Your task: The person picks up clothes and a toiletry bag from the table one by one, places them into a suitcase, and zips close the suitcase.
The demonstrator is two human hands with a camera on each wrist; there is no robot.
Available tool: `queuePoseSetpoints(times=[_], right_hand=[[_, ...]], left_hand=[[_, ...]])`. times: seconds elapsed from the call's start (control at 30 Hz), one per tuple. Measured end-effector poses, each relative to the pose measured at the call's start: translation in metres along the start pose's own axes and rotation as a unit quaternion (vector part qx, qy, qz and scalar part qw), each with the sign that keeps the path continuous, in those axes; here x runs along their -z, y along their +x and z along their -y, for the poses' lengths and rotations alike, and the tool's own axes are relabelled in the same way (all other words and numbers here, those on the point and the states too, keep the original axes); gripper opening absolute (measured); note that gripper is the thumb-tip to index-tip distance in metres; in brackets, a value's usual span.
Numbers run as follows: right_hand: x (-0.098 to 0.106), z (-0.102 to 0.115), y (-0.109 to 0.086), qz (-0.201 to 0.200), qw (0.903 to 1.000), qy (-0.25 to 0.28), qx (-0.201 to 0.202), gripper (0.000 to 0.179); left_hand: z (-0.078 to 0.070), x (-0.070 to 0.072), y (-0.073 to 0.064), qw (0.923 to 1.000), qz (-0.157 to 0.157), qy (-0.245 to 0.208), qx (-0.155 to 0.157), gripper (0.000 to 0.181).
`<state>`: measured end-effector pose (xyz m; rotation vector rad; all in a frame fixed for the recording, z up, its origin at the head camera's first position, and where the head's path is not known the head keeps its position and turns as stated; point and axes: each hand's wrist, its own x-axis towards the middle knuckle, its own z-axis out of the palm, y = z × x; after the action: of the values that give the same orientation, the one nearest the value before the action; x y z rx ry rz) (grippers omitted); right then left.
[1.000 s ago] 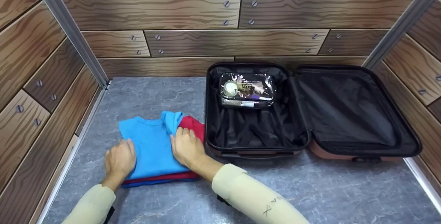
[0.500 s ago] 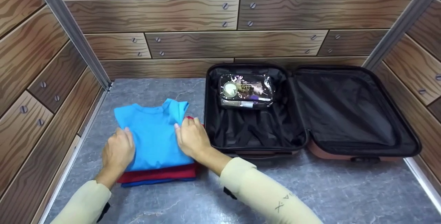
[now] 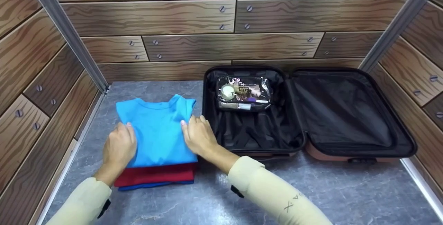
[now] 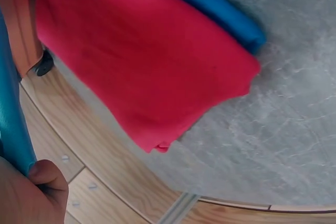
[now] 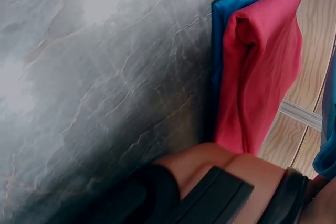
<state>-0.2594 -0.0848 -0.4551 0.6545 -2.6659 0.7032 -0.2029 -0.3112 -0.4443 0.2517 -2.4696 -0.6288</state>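
Observation:
A folded light-blue T-shirt (image 3: pixel 157 138) is held flat above a stack, its neckline toward the back wall. My left hand (image 3: pixel 119 145) grips its left edge and my right hand (image 3: pixel 200 136) its right edge. Below it lies a folded red garment (image 3: pixel 159 176) on top of a folded dark-blue one (image 3: pixel 155 185). The left wrist view shows my left thumb (image 4: pixel 50 179) against the T-shirt, raised clear of the red cloth (image 4: pixel 142 56). At the right border of the right wrist view, part of the T-shirt (image 5: pixel 328 150) hangs apart from the stack.
Right of the stack lies an open suitcase (image 3: pixel 254 150) with black lining. A clear toiletry pouch (image 3: pixel 244 93) sits in its back part. The suitcase lid (image 3: pixel 346 110) is folded out to the right. Wood-patterned walls enclose the grey marbled table (image 3: pixel 152 88).
Both hands have lifted the light-blue T-shirt off the red garment and moved it slightly toward the back. Its folded-over right sleeve has spread out, and more of the red garment shows.

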Motion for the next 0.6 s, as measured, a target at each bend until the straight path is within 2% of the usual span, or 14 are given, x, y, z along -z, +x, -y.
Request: queuePoseSetpoints(times=[0.3,0.6], right_hand=[[0.010,-0.007,0.001,0.006,1.0000,0.003,-0.007,0.043],[0.026,-0.017,0.004,-0.001,0.9999,0.009,-0.010,0.044]], left_hand=[[-0.011,0.005,0.004,0.9999,0.007,0.003,0.012,0.039],[-0.025,0.006,0.009,1.0000,-0.002,0.002,0.003,0.041]])
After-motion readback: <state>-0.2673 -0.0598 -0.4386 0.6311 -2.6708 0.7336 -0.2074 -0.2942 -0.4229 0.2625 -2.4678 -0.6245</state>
